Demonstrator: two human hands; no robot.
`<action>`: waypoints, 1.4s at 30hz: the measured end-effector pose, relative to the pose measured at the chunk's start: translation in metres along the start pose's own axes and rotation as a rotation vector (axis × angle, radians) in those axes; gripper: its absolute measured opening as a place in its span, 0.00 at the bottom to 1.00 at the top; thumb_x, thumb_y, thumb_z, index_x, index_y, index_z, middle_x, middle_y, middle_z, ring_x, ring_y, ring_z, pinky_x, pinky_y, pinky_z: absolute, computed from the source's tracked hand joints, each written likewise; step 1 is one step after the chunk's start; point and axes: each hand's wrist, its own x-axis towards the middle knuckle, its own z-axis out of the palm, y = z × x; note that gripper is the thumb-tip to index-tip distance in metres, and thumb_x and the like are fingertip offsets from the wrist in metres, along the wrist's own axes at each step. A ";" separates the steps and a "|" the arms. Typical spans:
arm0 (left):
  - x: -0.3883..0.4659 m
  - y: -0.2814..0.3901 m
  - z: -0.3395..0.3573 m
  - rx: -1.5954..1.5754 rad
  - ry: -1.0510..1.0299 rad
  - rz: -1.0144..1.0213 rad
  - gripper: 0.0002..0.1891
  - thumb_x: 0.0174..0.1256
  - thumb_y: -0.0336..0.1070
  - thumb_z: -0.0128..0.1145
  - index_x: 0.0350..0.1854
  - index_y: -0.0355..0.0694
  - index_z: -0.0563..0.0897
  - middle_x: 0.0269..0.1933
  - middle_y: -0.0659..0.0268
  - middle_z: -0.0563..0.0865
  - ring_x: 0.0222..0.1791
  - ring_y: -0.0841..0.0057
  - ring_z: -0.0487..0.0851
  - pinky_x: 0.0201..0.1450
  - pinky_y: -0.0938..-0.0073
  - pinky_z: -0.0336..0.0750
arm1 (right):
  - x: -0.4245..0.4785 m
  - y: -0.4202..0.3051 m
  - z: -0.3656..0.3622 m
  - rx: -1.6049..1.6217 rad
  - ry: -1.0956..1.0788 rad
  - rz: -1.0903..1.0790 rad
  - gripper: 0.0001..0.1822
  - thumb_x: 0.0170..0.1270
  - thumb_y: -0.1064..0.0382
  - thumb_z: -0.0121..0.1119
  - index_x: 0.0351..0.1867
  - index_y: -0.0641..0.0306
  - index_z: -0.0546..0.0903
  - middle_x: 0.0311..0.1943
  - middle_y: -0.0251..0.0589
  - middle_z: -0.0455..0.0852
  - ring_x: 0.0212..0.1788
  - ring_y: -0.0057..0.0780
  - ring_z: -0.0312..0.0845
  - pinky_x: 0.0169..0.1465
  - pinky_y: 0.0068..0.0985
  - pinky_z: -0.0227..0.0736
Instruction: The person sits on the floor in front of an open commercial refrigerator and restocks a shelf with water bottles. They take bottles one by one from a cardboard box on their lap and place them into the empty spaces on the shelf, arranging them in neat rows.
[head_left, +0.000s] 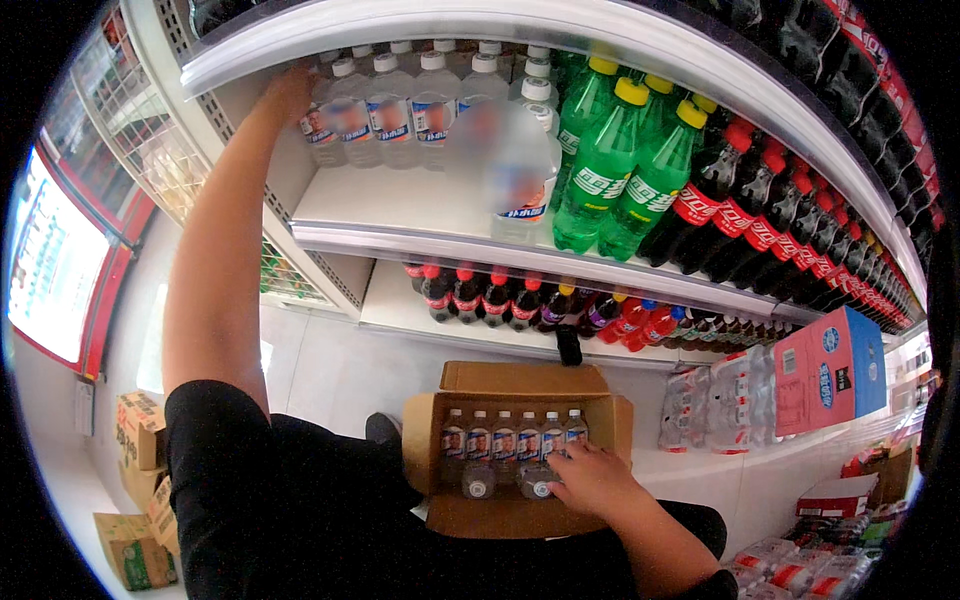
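Observation:
My left hand (291, 94) reaches to the left end of the upper shelf, against a clear plastic bottle with a white cap (321, 124); its fingers are partly hidden and their grip cannot be made out. More such bottles stand in rows beside it. My right hand (589, 476) is over the right side of an open cardboard box (517, 517), its fingers spread at the tops of the bottles. Inside the box several labelled clear bottles (504, 442) stand in a row, with clear bottles (478, 481) showing their caps in front of them.
Green soda bottles (600, 187) and dark cola bottles (697, 202) line the upper shelf (390, 199). Smaller bottles (496, 300) fill the lower shelf. Right of the box are shrink-wrapped bottle packs (739, 405) and a pink carton (814, 375). Cardboard boxes (135, 551) stand at the lower left.

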 end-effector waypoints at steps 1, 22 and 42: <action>-0.004 0.010 -0.006 -0.096 0.030 -0.065 0.26 0.78 0.39 0.49 0.76 0.42 0.69 0.66 0.36 0.78 0.62 0.39 0.82 0.64 0.45 0.78 | 0.000 -0.001 -0.004 -0.006 -0.023 0.016 0.23 0.69 0.47 0.64 0.58 0.56 0.81 0.61 0.47 0.81 0.65 0.51 0.79 0.61 0.52 0.79; -0.424 0.434 -0.123 -0.803 -1.072 0.539 0.31 0.77 0.59 0.52 0.68 0.38 0.74 0.58 0.43 0.84 0.50 0.46 0.88 0.53 0.45 0.85 | 0.016 0.003 0.005 0.025 0.012 -0.009 0.23 0.70 0.48 0.63 0.59 0.58 0.81 0.56 0.51 0.83 0.61 0.54 0.81 0.60 0.50 0.80; -0.449 0.480 -0.108 -0.754 -1.016 0.821 0.19 0.72 0.45 0.57 0.51 0.34 0.85 0.49 0.51 0.91 0.45 0.56 0.92 0.36 0.48 0.85 | 0.054 -0.032 0.103 0.022 -0.500 -0.118 0.22 0.72 0.48 0.59 0.63 0.52 0.82 0.56 0.51 0.87 0.61 0.55 0.82 0.60 0.54 0.78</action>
